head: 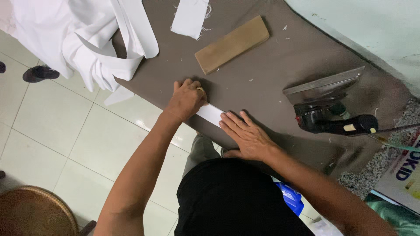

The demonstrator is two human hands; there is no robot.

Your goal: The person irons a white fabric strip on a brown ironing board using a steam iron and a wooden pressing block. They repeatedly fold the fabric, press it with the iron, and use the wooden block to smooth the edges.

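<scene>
Two hands on one white fabric strip (210, 114) at near table (271, 74) edge: right hand (247, 136) flat, fingers spread, pressing; left hand (186, 98) curled, pinching strip end. Beyond: one iron (328, 102), one tan block (231, 44), one white scrap (190, 17).

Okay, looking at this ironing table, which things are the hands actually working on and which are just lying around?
In use:
- white fabric strip, pressed flat on the brown padded table
- left hand, on the strip's left end
- right hand, flat on its right end

Lying about:
- iron, tipped on its side
- wooden block
- white cloth scrap
- white garment hanging off the table edge
</scene>
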